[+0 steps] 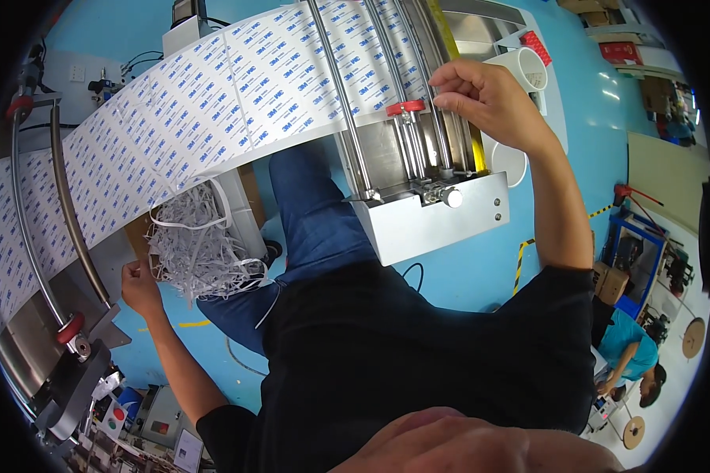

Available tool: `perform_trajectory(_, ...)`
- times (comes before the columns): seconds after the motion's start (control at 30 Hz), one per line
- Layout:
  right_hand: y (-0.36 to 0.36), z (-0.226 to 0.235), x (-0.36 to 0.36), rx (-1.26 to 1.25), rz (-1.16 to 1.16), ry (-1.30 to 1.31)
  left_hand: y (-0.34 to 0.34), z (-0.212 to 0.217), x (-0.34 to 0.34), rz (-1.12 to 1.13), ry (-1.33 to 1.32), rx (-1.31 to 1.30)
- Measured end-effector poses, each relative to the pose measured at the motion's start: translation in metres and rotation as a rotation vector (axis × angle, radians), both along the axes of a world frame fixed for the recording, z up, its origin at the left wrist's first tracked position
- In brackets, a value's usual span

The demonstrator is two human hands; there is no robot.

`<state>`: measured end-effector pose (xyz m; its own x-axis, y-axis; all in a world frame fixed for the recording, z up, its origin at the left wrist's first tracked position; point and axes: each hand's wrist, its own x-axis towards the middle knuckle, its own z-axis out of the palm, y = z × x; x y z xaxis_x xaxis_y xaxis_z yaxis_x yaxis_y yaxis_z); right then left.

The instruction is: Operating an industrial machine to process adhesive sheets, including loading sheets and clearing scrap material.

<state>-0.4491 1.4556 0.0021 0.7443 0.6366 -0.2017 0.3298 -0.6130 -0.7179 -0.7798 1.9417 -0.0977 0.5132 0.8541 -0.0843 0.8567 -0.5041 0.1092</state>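
Observation:
A wide white sheet [189, 110] of printed backing with blue marks stretches from the machine on the left to the one in front of me, over metal rods. My right hand [489, 102] hovers at the right end of the sheet, above the metal rods [441, 126] and near a red-collared guide [406, 108]. Its fingers are loosely bent, with a gap between thumb and forefinger and nothing seen in it. Low at the left, my left hand [141, 288] is curled closed beside a heap of shredded white strips [201, 252]; what its fingers hold, if anything, is hidden.
A silver end plate [437, 217] with a knob juts toward my body. White cardboard-like tubes [520, 69] stand beyond the right rods. A left-hand roller frame [39, 229] carries the sheet's other end. Another person [631, 351] in a teal shirt works far right.

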Motion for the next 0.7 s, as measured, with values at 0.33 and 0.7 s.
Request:
perform_trajectory(0.33, 0.002, -0.001, 0.000, -0.065, 0.024, -0.081, -0.064, 0.047, 0.056, -0.282, -0.743, -0.145)
perform_trajectory(0.7, 0.003, -0.002, -0.003, -0.016, 0.096, -0.146, -0.248, 0.078, 0.276, -0.657, -0.685, -1.170)
